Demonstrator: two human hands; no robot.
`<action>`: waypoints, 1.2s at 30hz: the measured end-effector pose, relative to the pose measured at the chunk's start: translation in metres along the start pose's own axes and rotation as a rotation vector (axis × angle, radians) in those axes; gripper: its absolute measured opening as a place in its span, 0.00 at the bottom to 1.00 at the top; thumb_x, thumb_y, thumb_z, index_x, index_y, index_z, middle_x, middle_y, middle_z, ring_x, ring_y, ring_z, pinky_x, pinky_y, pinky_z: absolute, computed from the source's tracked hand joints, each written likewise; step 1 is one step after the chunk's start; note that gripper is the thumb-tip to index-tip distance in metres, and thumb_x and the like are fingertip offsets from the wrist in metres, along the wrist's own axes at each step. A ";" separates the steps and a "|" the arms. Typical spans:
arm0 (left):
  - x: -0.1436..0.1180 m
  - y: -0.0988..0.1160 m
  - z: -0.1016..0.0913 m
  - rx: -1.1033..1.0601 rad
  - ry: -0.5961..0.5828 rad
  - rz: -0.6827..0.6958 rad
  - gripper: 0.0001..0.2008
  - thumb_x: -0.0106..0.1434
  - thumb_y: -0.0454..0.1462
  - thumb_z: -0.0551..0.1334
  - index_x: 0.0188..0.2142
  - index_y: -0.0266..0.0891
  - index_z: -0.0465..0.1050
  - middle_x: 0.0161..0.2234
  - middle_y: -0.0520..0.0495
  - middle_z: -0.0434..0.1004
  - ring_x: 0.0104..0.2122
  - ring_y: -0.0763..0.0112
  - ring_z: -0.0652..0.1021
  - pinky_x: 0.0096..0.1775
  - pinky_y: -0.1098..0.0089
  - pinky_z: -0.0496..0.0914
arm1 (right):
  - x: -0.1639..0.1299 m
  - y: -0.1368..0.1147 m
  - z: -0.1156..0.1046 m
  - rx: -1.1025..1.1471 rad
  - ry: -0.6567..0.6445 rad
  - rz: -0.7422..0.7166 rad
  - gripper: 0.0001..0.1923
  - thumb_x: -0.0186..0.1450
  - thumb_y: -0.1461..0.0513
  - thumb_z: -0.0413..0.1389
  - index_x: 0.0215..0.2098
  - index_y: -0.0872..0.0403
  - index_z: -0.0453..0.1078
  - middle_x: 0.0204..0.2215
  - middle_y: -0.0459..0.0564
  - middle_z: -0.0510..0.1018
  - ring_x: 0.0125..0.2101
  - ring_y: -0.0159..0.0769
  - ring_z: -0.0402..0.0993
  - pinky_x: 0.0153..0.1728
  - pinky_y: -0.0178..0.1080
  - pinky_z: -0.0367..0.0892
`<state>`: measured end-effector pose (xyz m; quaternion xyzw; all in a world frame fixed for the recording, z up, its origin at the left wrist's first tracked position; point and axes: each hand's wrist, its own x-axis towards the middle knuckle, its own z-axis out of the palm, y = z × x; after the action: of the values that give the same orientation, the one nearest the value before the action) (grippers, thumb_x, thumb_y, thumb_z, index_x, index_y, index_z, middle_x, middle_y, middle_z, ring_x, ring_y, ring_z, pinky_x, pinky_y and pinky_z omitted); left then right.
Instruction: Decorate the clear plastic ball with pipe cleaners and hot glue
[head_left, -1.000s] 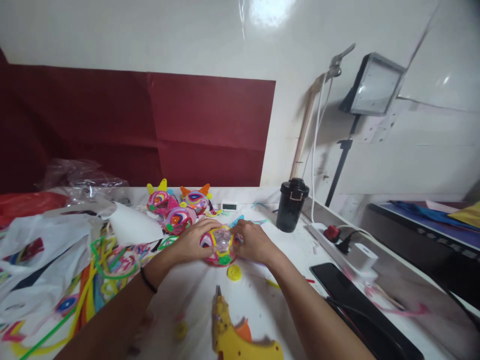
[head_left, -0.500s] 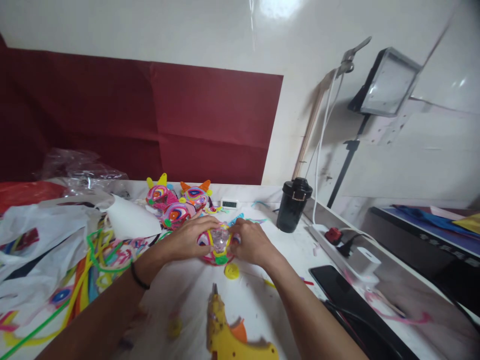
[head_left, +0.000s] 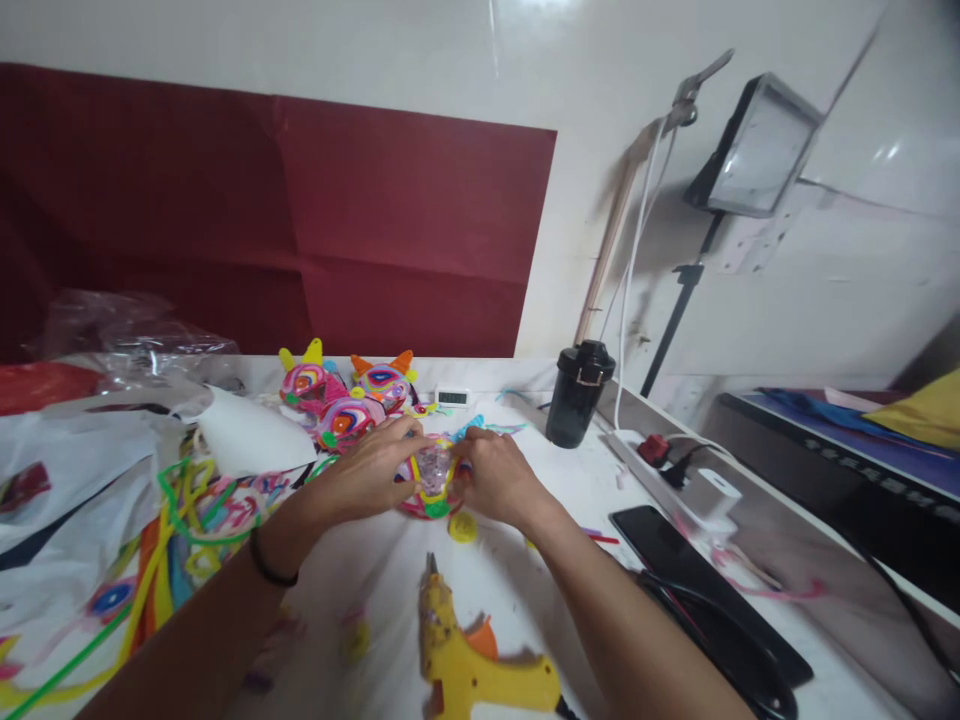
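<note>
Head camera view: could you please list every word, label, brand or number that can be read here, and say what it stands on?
None can be read.
Small white digital display at the back of the table: its digits are too small and blurred to read.
Yellow glue gun, black cup, phone and the colourful craft piece held between the left hand and right hand: no lettering shows.

Ornament: pink, yellow, green swirls, clear centre. Glue gun yellow, orange trigger. Tumbler black.
</note>
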<state>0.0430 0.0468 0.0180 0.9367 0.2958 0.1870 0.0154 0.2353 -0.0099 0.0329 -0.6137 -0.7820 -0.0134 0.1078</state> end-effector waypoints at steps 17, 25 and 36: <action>0.004 -0.004 0.002 -0.095 -0.012 -0.012 0.24 0.56 0.27 0.58 0.53 0.38 0.72 0.50 0.42 0.67 0.51 0.59 0.73 0.54 0.62 0.68 | 0.000 0.003 0.004 0.085 0.014 0.060 0.12 0.58 0.61 0.61 0.41 0.53 0.78 0.38 0.51 0.78 0.39 0.40 0.76 0.36 0.36 0.63; 0.003 0.005 0.000 0.015 -0.036 -0.048 0.20 0.58 0.26 0.56 0.49 0.37 0.72 0.46 0.42 0.69 0.50 0.58 0.72 0.53 0.61 0.68 | 0.000 0.003 0.006 0.113 0.034 0.044 0.10 0.57 0.62 0.61 0.38 0.53 0.78 0.37 0.51 0.78 0.37 0.39 0.75 0.35 0.35 0.61; 0.003 0.014 -0.001 0.078 -0.081 -0.098 0.23 0.56 0.24 0.55 0.49 0.38 0.72 0.46 0.42 0.70 0.49 0.58 0.72 0.53 0.61 0.68 | 0.001 0.001 0.006 0.076 0.028 0.034 0.08 0.58 0.63 0.59 0.35 0.54 0.78 0.36 0.51 0.78 0.37 0.39 0.75 0.36 0.36 0.62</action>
<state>0.0530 0.0366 0.0219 0.9277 0.3476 0.1365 0.0002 0.2350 -0.0080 0.0275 -0.6220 -0.7700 0.0095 0.1419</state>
